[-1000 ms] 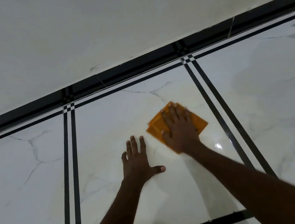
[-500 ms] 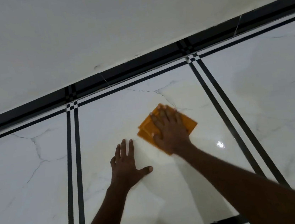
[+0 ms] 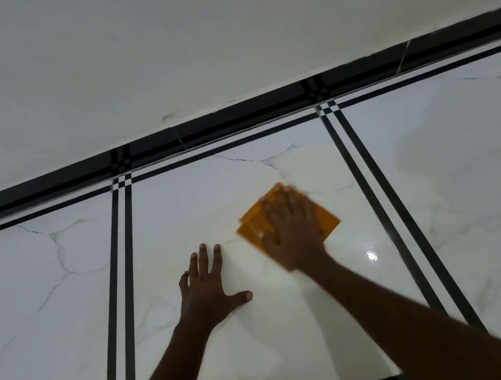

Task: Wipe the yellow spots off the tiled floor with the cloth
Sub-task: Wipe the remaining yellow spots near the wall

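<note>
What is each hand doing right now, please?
Left hand: open, flat on the tiled floor, holding nothing.
Right hand: open, fingers spread, pressing the orange cloth flat against the floor.

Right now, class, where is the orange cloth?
In the head view the orange cloth lies flat on the middle floor tile, under the right hand, right of the left hand.

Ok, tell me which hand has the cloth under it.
The right hand: it presses flat on the orange cloth. The left hand lies spread on the bare tile beside it, touching no cloth.
</note>
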### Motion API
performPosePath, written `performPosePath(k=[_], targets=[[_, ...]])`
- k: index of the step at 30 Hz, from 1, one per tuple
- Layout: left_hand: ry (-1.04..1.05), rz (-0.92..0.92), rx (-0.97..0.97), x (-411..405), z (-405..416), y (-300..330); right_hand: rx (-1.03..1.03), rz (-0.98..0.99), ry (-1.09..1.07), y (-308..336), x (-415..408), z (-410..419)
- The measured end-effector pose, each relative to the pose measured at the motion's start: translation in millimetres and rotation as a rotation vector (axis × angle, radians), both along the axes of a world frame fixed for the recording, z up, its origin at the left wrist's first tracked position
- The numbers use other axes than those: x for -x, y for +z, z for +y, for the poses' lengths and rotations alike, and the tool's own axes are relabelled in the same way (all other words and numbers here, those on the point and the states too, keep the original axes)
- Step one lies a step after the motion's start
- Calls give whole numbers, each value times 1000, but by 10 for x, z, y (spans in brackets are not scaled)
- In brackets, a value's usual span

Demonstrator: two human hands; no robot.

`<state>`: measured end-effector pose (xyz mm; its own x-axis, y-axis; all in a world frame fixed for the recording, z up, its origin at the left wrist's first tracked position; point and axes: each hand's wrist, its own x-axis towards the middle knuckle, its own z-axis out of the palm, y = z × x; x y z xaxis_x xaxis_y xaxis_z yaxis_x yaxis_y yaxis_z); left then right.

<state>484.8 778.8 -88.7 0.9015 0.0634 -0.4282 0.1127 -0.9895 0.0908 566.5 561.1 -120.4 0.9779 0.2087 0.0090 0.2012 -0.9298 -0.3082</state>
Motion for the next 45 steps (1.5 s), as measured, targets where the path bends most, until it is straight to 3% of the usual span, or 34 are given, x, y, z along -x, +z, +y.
performPosePath(k=[5, 8, 11, 14, 18, 20, 26, 30, 34, 37, 40, 42, 45], targets=[[74, -90, -7, 234, -43, -36, -15, 63, 274, 11, 664, 40], [98, -142, 23, 335, -197, -46, 23, -23, 68, -77, 307, -584], [63, -154, 22, 345, -374, -57, 112, 34, -208, -84, -31, -1214], [46, -98, 14, 320, -402, -32, 97, 26, -290, -67, 90, -975], [-17, -65, 27, 337, -222, 49, 48, 43, 71, 5, 659, -160], [-46, -48, 21, 345, -156, 58, 33, 52, 124, -1, 755, -172], [-29, -70, 36, 410, -195, 54, 4, 79, 19, -3, 950, -755], [-16, -51, 48, 373, -211, 95, -87, -27, -365, 231, 832, -793], [-30, -1, 16, 335, -224, 159, 63, 188, -514, 367, 830, -702], [-63, 29, -86, 231, -239, 251, 49, 302, -580, 450, 715, -623], [-80, -12, -145, 119, -311, 421, -49, 354, -492, 625, 589, -585], [-16, 35, -39, 53, -365, 598, -166, 374, -368, 867, 544, -526], [184, 228, 297, -138, -407, 1098, -263, 509, -200, 1476, 469, -325]])
